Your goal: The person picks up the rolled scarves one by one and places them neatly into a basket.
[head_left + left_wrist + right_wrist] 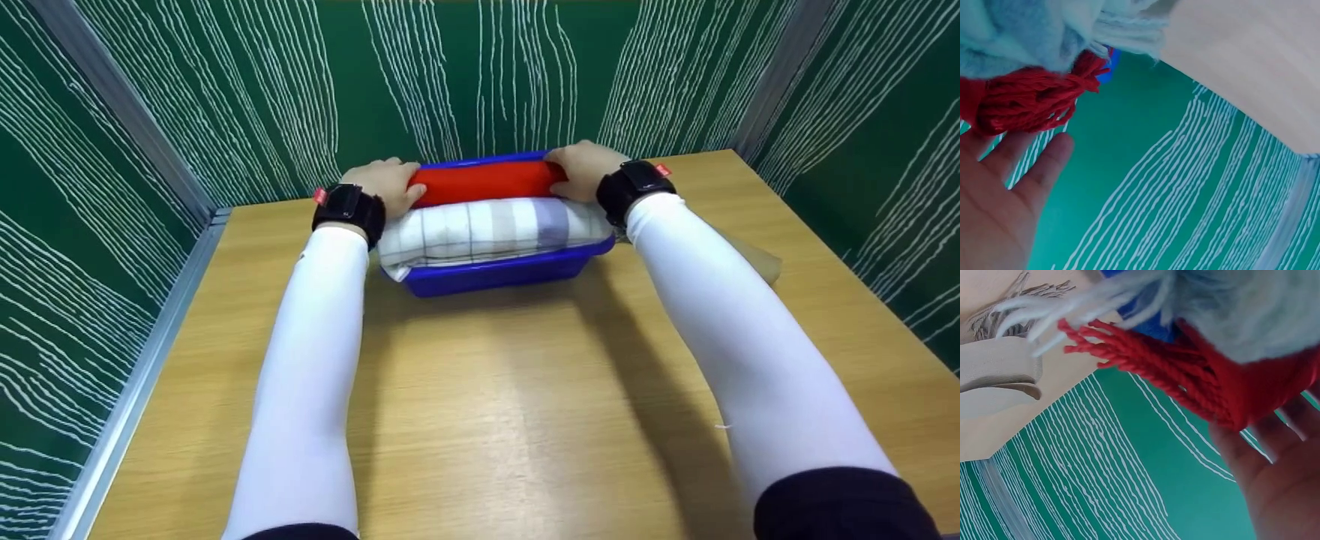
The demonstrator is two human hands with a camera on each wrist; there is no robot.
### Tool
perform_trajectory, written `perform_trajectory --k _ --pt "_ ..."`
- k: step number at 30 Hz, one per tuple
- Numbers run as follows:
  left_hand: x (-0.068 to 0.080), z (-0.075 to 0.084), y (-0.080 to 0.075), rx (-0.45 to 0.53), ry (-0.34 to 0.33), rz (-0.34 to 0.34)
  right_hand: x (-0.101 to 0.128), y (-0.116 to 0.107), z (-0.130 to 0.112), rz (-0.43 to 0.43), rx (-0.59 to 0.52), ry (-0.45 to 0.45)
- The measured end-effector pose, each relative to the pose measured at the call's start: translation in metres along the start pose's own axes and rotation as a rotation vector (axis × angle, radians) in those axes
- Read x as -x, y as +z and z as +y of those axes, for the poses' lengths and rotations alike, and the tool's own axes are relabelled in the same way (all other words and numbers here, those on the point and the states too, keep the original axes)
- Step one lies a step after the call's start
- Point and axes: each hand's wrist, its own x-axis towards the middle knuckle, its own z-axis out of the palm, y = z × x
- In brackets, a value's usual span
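A red folded scarf [484, 184] with twisted fringe lies along the far side of a blue plastic basket [495, 277]. In front of it in the basket is a folded white plaid scarf [480, 231], its fuzzy fringe also showing in both wrist views. My left hand [384, 184] holds the red scarf's left end, thumb in front. At the right end my right hand [589, 171] holds the same scarf the same way. In the left wrist view, fingers [1044, 163] reach up to the red fringe [1033, 98]; in the right wrist view, fingers [1241, 450] lie against the red fabric.
The basket stands on a wooden table [480, 390], close to the green back wall [450, 82] with white lines. A beige folded cloth [754, 259], with fringe in the right wrist view, lies right of the basket, partly behind my right forearm. Green panels flank both sides.
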Motion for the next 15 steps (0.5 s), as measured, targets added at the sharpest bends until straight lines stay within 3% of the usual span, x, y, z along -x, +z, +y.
perform_trajectory --k 7,15 --pt "-0.0004 -0.0049 -0.0022 0.042 0.053 0.129 0.0032 -0.0055 -0.0017 0.119 -0.016 -0.009" --pt "-0.0025 -0.0069 0.0049 0.073 0.056 0.130 0.0043 -0.0030 -0.0047 0.071 -0.055 0.016"
